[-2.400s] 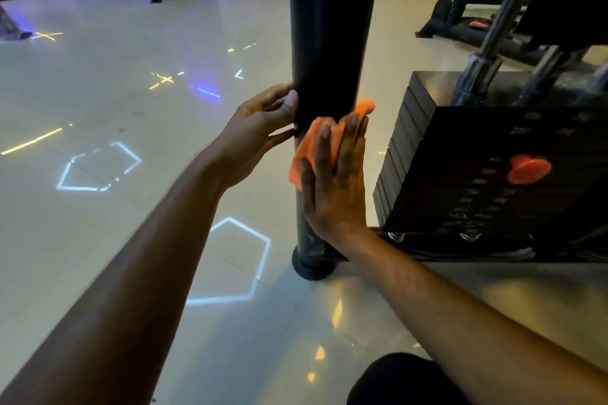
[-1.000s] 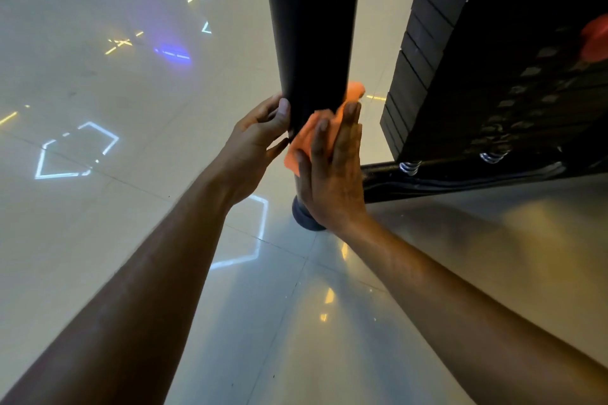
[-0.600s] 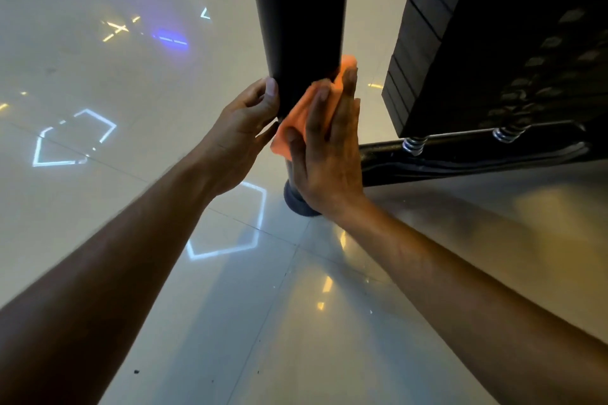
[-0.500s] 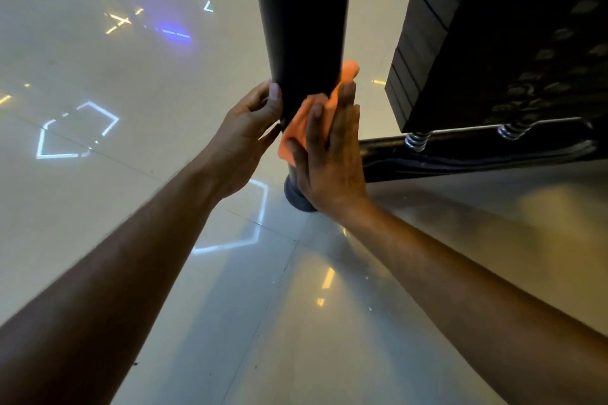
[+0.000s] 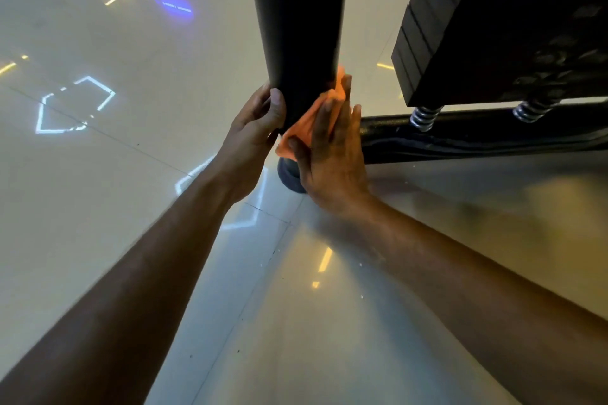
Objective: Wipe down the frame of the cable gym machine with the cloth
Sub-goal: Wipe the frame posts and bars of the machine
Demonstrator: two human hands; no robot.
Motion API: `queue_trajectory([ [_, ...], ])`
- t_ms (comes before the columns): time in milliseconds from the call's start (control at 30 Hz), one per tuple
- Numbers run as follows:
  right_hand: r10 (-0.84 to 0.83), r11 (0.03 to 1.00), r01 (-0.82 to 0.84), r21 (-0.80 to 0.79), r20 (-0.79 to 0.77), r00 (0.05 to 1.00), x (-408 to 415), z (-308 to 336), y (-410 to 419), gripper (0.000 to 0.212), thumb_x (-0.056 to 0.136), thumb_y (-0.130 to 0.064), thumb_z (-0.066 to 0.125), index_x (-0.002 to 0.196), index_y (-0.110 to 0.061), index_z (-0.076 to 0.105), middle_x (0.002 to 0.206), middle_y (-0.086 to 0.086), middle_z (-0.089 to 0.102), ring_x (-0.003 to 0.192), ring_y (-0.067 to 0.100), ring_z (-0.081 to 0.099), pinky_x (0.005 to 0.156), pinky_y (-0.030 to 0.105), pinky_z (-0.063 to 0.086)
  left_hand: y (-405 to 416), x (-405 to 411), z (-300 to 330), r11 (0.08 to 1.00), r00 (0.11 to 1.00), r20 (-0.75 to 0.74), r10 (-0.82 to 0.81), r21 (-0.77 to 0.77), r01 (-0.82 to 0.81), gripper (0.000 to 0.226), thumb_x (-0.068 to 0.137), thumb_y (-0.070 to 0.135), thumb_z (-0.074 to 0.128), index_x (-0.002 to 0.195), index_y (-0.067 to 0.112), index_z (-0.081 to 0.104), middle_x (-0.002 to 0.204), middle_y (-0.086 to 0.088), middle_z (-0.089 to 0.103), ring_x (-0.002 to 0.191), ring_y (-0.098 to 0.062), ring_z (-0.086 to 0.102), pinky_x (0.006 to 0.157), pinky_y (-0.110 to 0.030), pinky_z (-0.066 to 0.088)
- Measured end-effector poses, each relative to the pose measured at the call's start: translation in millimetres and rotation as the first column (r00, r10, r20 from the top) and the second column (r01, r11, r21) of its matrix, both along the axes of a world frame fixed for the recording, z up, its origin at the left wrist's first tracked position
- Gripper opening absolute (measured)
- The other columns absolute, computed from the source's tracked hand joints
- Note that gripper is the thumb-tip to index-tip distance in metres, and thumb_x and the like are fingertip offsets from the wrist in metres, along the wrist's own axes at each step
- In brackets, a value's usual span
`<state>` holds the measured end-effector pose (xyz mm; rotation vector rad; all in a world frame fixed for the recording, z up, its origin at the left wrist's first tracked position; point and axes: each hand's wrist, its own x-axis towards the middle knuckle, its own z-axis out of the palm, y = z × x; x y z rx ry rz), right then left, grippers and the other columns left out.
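The black upright post (image 5: pixel 297 20) of the cable machine's frame rises from a rounded foot (image 5: pixel 289 176) on the floor. My right hand (image 5: pixel 330 154) presses an orange cloth (image 5: pixel 304 126) flat against the lower part of the post, fingers pointing up. My left hand (image 5: pixel 255 128) grips the post's left edge at about the same height, thumb on the front face. Most of the cloth is hidden under my right palm.
A black weight stack (image 5: pixel 493 26) hangs at the right over two springs (image 5: pixel 424 117) on the frame's low base rail (image 5: pixel 477 141). Glossy pale floor tiles (image 5: pixel 115 174) with light reflections spread to the left and in front.
Both hands and the cloth have slid down the post toward its foot, and my view has dropped lower and closer. My right hand stays flat on the cloth throughout.
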<state>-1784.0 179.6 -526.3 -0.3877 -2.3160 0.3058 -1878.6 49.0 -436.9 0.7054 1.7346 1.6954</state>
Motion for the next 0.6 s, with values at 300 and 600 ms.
queue_trajectory([
  [300, -0.019, 0.999, 0.016, 0.045, 0.076, 0.997, 6.4, -27.5, -5.5, 0.107, 0.113, -0.054, 0.051, 0.163, -0.009, -0.033, 0.175, 0.033, 0.005, 0.165, 0.048, 0.013, 0.133, 0.064, 0.013, -1.3, 1.9, -16.6, 0.998, 0.999, 0.029, 0.042, -0.041, -0.041, 0.05, 0.114, 0.047, 0.046, 0.16, 0.029, 0.048, 0.154, 0.012, 0.06, 0.144, -0.01, 0.053, 0.124, -0.048, 0.04],
  [600, -0.067, 0.907, -0.001, 0.422, 0.145, 0.987, 26.0, -51.3, 38.8, 0.109, 0.11, -0.035, 0.066, 0.167, -0.003, -0.021, 0.171, 0.037, 0.021, 0.159, 0.053, 0.03, 0.13, 0.069, 0.019, -1.8, 1.3, -20.4, 0.997, 0.998, 0.03, 0.061, -0.038, -0.059, 0.05, 0.112, 0.05, 0.05, 0.16, 0.034, 0.047, 0.154, 0.018, 0.059, 0.145, -0.006, 0.05, 0.12, -0.045, 0.039],
])
